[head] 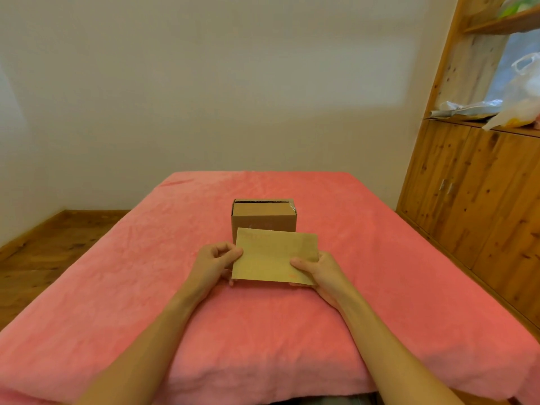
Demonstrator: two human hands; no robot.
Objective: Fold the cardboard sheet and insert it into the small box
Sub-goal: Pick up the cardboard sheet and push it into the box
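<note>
A flat brown cardboard sheet [274,254] is held just above the pink cloth, in front of the small box. My left hand [217,257] pinches its left edge, thumb on top. My right hand [314,271] grips its lower right corner, thumb lying across the face. A faint crease runs across the sheet's middle. Behind it stands the small brown cardboard box [264,219], upright, with a dark narrow gap along the far side of its top. The sheet hides the box's lower front.
A pink towel-like cloth [146,258] covers the table. A wooden cabinet [482,200] stands at the right, with plastic bags [523,95] on its ledge. A white wall is behind, and wooden floor [35,252] lies at the left.
</note>
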